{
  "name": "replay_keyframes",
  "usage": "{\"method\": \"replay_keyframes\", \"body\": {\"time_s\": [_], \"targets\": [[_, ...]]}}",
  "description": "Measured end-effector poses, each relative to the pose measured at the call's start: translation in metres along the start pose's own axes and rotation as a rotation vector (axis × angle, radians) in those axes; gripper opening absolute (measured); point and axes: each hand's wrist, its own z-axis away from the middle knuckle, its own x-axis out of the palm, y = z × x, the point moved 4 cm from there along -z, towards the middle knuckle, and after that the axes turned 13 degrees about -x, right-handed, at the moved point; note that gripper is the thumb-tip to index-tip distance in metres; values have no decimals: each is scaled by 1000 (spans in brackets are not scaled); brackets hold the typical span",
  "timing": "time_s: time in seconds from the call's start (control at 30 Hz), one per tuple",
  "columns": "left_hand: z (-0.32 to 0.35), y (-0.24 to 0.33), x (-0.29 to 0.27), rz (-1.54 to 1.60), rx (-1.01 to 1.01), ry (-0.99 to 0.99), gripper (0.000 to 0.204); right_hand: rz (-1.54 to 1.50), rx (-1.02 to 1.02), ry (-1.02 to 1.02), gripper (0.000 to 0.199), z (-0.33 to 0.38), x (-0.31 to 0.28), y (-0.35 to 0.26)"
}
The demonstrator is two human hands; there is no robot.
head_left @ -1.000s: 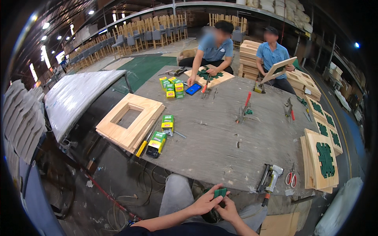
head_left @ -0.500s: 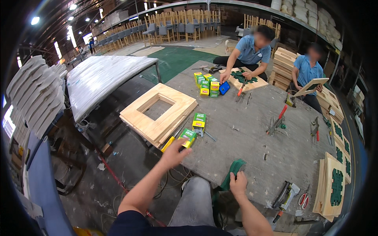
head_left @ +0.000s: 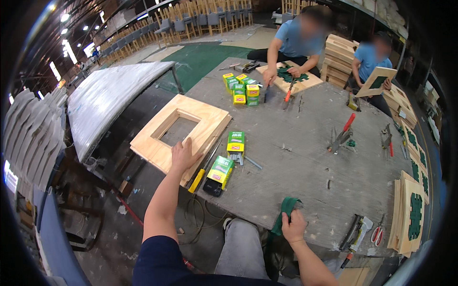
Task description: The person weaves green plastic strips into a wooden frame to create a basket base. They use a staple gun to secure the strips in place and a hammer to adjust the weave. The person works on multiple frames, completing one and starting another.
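My left hand (head_left: 185, 156) rests on the near side of a square wooden frame (head_left: 157, 126), beside its square opening. Its fingers are apart, not visibly wrapped round the wood. This frame tops a small stack at the table's left edge. In my right hand (head_left: 294, 225) is a green webbing strap (head_left: 286, 209), pinched at the table's front edge; the strap hangs down over that edge. Right of the frame lie a yellow-handled tool (head_left: 197, 181), a green-and-yellow staple box (head_left: 220, 170) on a black phone (head_left: 213, 188), and an opened staple box (head_left: 235, 143) with staple strips.
Several staple boxes (head_left: 241, 88) stand farther back. Across the grey table (head_left: 286, 162), two co-workers handle wooden frames with green webbing. Red-handled pliers (head_left: 343, 131) lie at right. A staple gun (head_left: 355, 233), scissors (head_left: 378, 233) and webbed frames (head_left: 405, 214) are near right.
My left hand has moved from the near staple box, up and left onto the wooden frame. My right hand keeps hold of the strap. A co-worker's hand shifts beside the far boxes.
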Motion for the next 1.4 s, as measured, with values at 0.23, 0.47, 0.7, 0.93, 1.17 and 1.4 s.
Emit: {"method": "replay_keyframes", "body": {"time_s": [0.23,0.47,0.7,0.93,1.17,1.4], "targets": [[3,3,0,27,-15,72,89,11,15,-11,25,-2,-1,-3],[27,-3,-31,52,25,27,89,13,7,12,27,-2,-7,1],[86,10,-111,400,90,-133,74,-1,46,37,29,1,-17,12],[177,7,-276,1099,125,-129,60,-152,117,54,30,7,-15,7],[269,58,-353,1546,449,-436,98,-845,426,363,18,14,-39,27],[316,118,-318,1767,516,-676,97,-1370,727,607,13,107,-87,30]]}}
